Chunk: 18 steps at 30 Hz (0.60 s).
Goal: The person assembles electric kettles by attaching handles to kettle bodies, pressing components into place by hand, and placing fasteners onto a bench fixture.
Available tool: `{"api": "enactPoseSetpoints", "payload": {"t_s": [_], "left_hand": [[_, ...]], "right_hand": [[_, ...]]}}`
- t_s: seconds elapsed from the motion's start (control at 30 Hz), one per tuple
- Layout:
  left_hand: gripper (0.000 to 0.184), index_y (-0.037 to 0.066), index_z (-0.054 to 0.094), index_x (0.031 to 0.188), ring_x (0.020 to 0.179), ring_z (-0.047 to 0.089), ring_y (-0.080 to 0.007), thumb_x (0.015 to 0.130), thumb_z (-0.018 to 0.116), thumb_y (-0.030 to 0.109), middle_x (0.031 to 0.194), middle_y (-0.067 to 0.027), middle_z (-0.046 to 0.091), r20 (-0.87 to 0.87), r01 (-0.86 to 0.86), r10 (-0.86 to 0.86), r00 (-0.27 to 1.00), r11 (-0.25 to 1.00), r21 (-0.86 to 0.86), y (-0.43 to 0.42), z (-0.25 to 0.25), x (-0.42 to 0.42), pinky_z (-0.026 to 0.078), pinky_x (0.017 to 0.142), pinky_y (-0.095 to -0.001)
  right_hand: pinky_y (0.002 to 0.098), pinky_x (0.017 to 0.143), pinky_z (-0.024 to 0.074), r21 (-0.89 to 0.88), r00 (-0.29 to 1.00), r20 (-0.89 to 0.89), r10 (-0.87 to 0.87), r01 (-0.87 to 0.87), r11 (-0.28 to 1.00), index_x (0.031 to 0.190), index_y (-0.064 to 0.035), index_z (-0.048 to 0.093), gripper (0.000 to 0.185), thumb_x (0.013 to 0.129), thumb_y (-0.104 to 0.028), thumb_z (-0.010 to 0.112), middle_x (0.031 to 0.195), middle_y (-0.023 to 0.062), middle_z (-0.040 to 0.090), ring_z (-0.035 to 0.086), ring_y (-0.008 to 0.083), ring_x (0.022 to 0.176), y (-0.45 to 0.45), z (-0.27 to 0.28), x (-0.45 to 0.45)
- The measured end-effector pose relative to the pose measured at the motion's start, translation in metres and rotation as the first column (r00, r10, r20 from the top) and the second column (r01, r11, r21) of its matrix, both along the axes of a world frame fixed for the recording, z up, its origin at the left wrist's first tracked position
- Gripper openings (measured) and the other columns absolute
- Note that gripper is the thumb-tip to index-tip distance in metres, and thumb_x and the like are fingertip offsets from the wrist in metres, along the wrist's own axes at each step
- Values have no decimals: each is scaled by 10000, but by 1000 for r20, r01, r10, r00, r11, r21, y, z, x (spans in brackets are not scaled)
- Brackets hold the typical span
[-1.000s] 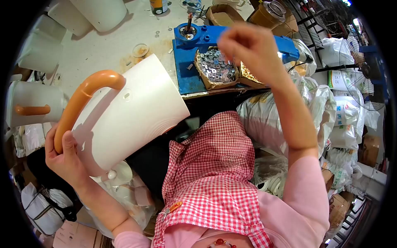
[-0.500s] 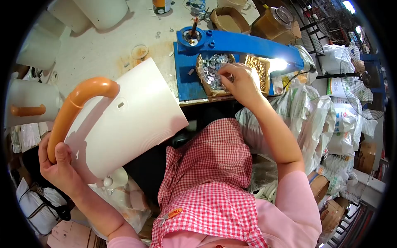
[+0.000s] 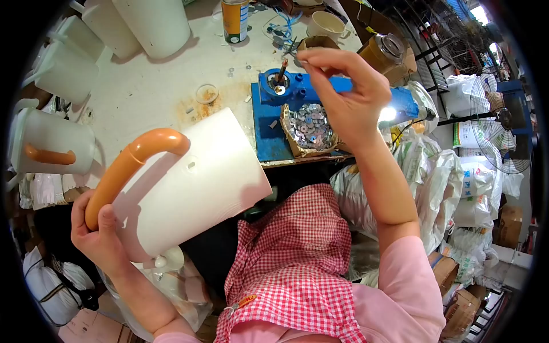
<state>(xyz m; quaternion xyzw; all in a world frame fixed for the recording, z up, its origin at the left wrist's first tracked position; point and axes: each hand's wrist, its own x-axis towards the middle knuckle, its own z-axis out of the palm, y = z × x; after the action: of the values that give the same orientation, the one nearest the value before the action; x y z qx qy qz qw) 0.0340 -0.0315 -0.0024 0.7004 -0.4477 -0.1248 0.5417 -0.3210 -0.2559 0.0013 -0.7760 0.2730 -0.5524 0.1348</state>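
My left hand point(image 3: 102, 237) is closed around the lower end of a curved orange handle point(image 3: 123, 166) on a white plastic container point(image 3: 191, 197). The container lies tilted on its side in front of me, a small oval hole showing near the handle's upper end. My right hand point(image 3: 354, 97) is raised over a blue metal press point(image 3: 266, 137), thumb and forefinger pinched together close to its upright metal pin point(image 3: 282, 71). Whatever sits between those fingertips is too small to name. Below that hand, flat metal washers point(image 3: 311, 127) fill a cardboard box.
More white containers point(image 3: 151, 26) stand at the table's left, one with an orange handle point(image 3: 50, 154). A yellow can point(image 3: 235, 22), a cup point(image 3: 326, 26) and a lidded jar point(image 3: 384, 54) are at the back. A lamp glows on the right; plastic sacks point(image 3: 426, 166) crowd below it.
My right hand has risen out of the washer box to beside the press's pin. My left hand and the container have shifted slightly right and down in view.
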Motion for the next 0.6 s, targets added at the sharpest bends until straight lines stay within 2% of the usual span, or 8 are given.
{"api": "enactPoseSetpoints", "payload": {"t_s": [0.1,0.17,0.23,0.27,0.4,0.5,0.57,0.6], "left_hand": [[511,-12,657,1059,825,534,-82,826,848,401,949,3,628,11,7,-7,1000,1000,15,2,1,0,425,755,-205],[509,-13,657,1060,825,533,-81,826,849,396,951,1,631,-2,10,-10,1000,1000,11,1,1,1,425,755,-205],[506,-13,656,1060,825,532,-79,826,849,392,952,-2,633,-13,17,-17,1000,1000,10,1,0,2,424,754,-205],[502,-13,656,1059,824,533,-80,825,851,386,951,-3,633,-14,21,-20,1000,1000,11,1,0,2,424,756,-205],[498,-17,654,1057,813,527,-77,820,859,370,937,0,629,-22,23,-23,1000,1000,-3,-4,1,0,417,749,-203],[496,-15,658,1051,780,516,-68,812,867,366,923,5,627,-14,45,-44,999,999,7,-6,5,5,405,710,-193],[497,-14,661,1047,762,511,-64,806,872,365,913,7,625,-17,41,-41,999,999,-16,-7,6,15,397,687,-188],[498,-14,663,1043,743,506,-60,799,878,364,903,10,624,-32,32,-33,999,999,-38,-7,8,18,390,665,-184]], "right_hand": [[227,749,552,9,999,2,40,-40,999,945,19,716,131,832,84,705,993,84,768,679,87,815,-11,-2,12],[238,725,560,-44,998,-41,46,-47,998,924,6,710,151,799,90,709,977,94,768,690,104,794,-15,-4,13],[258,700,567,-179,980,-200,-2,-35,983,898,-9,701,173,758,91,722,962,111,766,710,148,777,-16,-5,11],[284,687,573,-228,977,-215,-16,-34,973,860,-18,680,175,727,83,729,957,122,763,723,204,773,-18,-6,10],[293,687,574,-319,955,-291,-64,-34,947,834,-18,663,149,734,72,727,953,112,766,729,218,777,-19,-5,7],[315,742,572,-250,955,-295,-39,-38,967,844,-19,661,153,735,58,735,1016,125,762,728,240,844,-13,-3,4],[346,706,551,-236,989,-116,-89,60,970,827,-59,655,160,718,-8,761,1022,112,752,703,289,834,0,3,2],[338,771,536,-80,997,-63,-53,48,996,876,-43,678,128,814,-118,760,1036,129,738,690,270,901,11,-7,-6]]}}
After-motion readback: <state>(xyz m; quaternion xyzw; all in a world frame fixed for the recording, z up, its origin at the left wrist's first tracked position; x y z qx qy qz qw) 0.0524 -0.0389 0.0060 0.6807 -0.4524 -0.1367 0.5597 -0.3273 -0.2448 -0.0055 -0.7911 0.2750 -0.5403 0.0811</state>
